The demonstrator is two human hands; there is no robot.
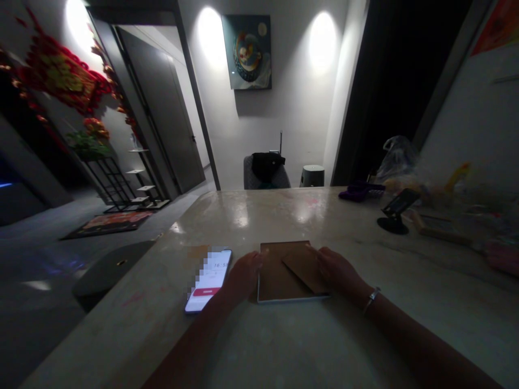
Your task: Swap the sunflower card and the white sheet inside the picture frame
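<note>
A flat brown notebook [272, 278] with a pale lower edge lies on the table. Across its right half is a smaller brown piece [306, 267] with a slanting edge; whether it is a separate envelope or a flap of the cover, I cannot tell. My left hand [245, 273] is closed on the notebook's left edge, thumb on top. At the right edge, my right hand [332, 268] grips the notebook where the smaller piece reaches it; its fingertips are partly hidden. A lit phone [208, 283] lies just left of my left hand.
The pale stone table [284, 351] carries a phone stand [397, 210], a purple object [360, 190] and a blurred clear plastic bag [399, 159] on the right. Beyond its far edge stands a grey chair [249, 173] with a black bag. A dark stool [109, 270] is at left.
</note>
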